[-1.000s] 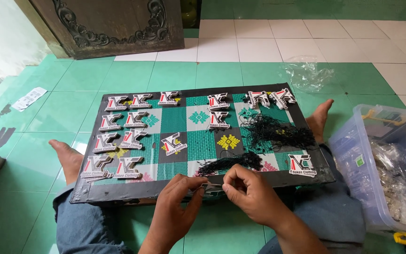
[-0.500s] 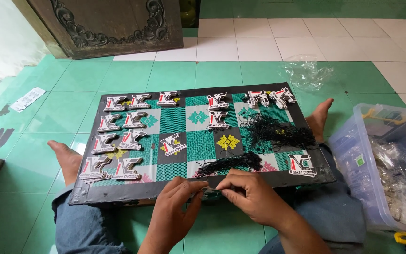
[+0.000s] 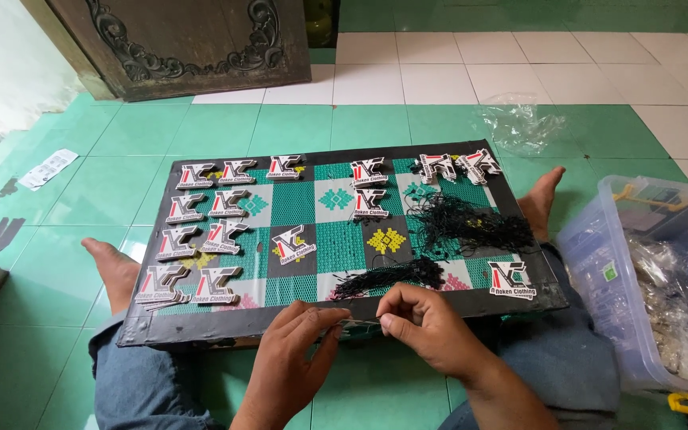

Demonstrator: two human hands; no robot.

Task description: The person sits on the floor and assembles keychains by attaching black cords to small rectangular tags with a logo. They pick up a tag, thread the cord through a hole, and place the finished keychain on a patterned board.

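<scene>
little has shifted since the frame a second ago: both hands sit a touch closer together at the near edge of the board, and the cut-out tags and black threads lie where they lay.

a person seated on green floor tiles works with a patterned board (image 3: 336, 203) resting across the lap, feet showing at its nine and three o'clock ends. the left hand (image 3: 292, 358) and right hand (image 3: 431, 326) meet at six o'clock, fingertips pinched together on a thin strand (image 3: 360, 324) stretched between them; what exactly the strand is cannot be told, as it is too fine to read. holding it low and close to the body, just off the board's near edge, looks like a way to keep fine work steady and in clear sight.

just beyond the hands, toward twelve o'clock, lies a small bundle of black strings (image 3: 388, 275), within easy reach. a larger tangle of black thread (image 3: 471, 223) sits toward two o'clock. die-cut tags (image 3: 201, 239) in black, white and red are laid out in rows over the ten o'clock part of the board, with a lone tag (image 3: 511, 279) near the four o'clock corner, apart from the rest, as if sorted.

off the board at three o'clock stands a clear plastic bin (image 3: 599, 271) holding bagged goods. a crumpled clear bag (image 3: 519, 123) lies on the tiles at one o'clock, and a dark carved panel (image 3: 185, 40) leans at eleven.
</scene>
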